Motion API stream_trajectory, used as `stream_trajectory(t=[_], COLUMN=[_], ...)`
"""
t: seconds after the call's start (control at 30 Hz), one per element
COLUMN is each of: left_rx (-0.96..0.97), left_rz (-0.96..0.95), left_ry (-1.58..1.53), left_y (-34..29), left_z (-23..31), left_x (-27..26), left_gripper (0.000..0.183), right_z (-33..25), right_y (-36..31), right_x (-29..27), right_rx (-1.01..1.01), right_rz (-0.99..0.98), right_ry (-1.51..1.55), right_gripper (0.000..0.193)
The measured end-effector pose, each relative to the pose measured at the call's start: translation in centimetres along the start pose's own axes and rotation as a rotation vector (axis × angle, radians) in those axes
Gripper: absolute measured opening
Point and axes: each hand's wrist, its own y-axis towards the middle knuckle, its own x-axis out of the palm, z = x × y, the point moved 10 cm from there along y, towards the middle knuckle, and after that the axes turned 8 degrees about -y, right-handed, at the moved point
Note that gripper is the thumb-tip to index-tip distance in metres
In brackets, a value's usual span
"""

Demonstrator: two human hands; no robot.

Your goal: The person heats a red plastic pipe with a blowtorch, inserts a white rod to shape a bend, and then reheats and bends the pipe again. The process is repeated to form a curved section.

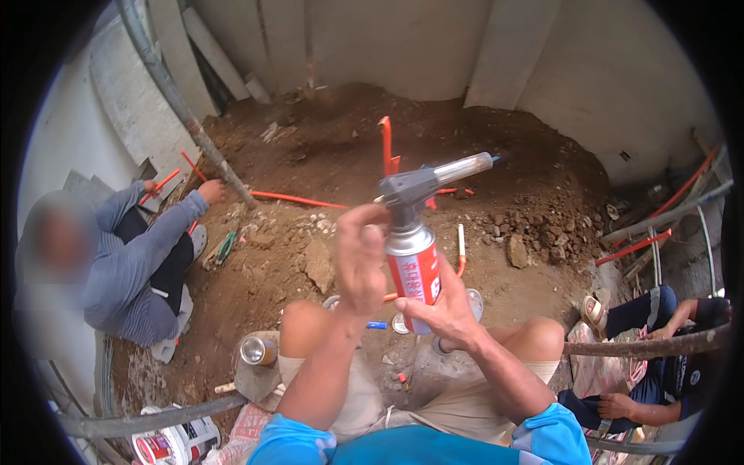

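A gas torch [407,191] with a dark head and a metal nozzle is mounted on a red and white gas canister [417,275]. I hold it nearly upright before my knees, its nozzle pointing right and slightly up. A small blue flame shows at the nozzle tip. My right hand [446,310] is wrapped round the lower part of the canister. At the back of the torch head, the curled fingers of my left hand [361,260] are closed at its rear end; the exact grip is partly hidden.
Orange pipes [298,200] lie on the dirt ahead. To the left, a crouching person [132,263] holds an orange pipe. Another person's hand [618,405] shows at right. Green-handled pliers [226,248], a blue cylindrical item [377,325], a can [258,351] and a white bucket [174,438] are nearby.
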Motion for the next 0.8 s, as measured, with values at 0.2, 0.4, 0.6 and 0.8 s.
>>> stream_trajectory(t=[0.2,0.4,0.6,0.8], left_rx=[0.103,0.152,0.174,0.215], left_rz=[0.024,0.018,0.043,0.111], left_ry=[0.219,0.416,0.398,0.370], left_y=[0.5,0.1,-0.5,-0.6], left_z=[1.5,3.0,2.2,2.8], left_x=[-2.4,-2.2,-3.1,-3.0], left_gripper=[0.041,0.038,0.040,0.039], right_z=[0.5,1.2,0.5,0.0], right_y=[-1.2,-1.5,-2.0,-1.9], right_x=[0.8,1.6,1.2,1.1], right_rx=[-0.063,-0.034,-0.132,-0.183], right_rz=[-0.074,-0.164,-0.144,-0.139], right_ry=[-0.110,-0.096,-0.133,-0.147], right_gripper=[0.104,0.110,0.106,0.104])
